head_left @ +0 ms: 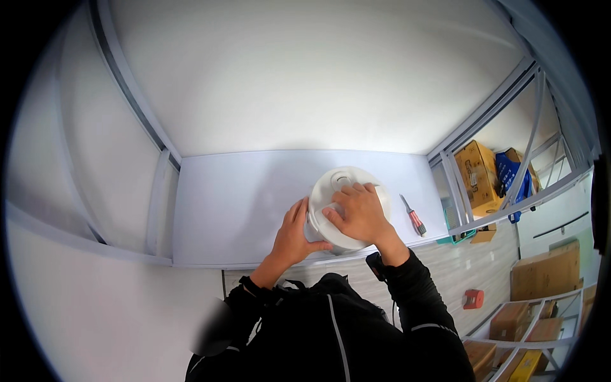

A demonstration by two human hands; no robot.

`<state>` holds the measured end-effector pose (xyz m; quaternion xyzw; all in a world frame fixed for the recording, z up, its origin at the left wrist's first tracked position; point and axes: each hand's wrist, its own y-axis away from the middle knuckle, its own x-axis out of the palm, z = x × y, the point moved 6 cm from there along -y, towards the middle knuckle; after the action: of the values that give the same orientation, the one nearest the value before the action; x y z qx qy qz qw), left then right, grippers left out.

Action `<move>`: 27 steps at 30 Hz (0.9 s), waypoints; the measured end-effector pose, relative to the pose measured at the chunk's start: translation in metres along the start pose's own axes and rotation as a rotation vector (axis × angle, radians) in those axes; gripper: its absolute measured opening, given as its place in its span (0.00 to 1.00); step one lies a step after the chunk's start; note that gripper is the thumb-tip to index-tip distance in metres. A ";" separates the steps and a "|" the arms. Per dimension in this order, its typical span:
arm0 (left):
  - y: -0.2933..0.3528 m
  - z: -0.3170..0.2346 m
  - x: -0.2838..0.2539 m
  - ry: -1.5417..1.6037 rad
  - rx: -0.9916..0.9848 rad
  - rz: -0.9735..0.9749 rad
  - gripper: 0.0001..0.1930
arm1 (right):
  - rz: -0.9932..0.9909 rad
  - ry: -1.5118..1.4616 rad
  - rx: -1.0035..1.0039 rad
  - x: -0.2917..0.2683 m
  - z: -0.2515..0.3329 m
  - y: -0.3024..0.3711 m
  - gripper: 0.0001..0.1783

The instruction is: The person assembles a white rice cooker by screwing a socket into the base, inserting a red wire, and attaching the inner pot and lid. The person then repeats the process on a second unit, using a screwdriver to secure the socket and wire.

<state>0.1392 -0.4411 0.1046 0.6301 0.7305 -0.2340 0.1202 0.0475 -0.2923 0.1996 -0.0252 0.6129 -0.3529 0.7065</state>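
Note:
A round white casing (356, 237), wide and drum-shaped, stands on the white table with a small ring-shaped detail on its top near the far edge. Around its left side wraps my left hand (294, 235), fingers on the far part and thumb along the near edge. My right hand (361, 213) lies over the top, its fingers bent onto the surface and its thumb pointing left. What the right fingertips press or hook is partly hidden by the hand. To the right lies a slim hand tool (414, 218) with a pointed metal end and a red and dark handle.
The white table (216, 210) backs onto a pale wall, with metal frame posts (159, 191) at both ends. Past its right end are a cardboard box (476, 178), a blue bag (514, 178) and a red stool (473, 298) on the floor. Shelves with boxes (509, 321) stand lower right.

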 end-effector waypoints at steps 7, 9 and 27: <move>0.002 0.005 0.004 0.021 0.014 -0.043 0.71 | 0.171 0.092 0.113 -0.012 0.013 -0.016 0.18; 0.002 0.004 0.006 0.035 0.015 -0.050 0.71 | 0.167 0.086 0.120 -0.013 0.012 -0.014 0.18; 0.003 -0.002 0.002 -0.031 0.019 -0.053 0.71 | 0.112 0.040 0.157 -0.011 0.005 -0.013 0.25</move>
<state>0.1420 -0.4381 0.1053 0.6079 0.7428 -0.2539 0.1193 0.0465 -0.2981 0.2161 0.0716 0.5976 -0.3602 0.7128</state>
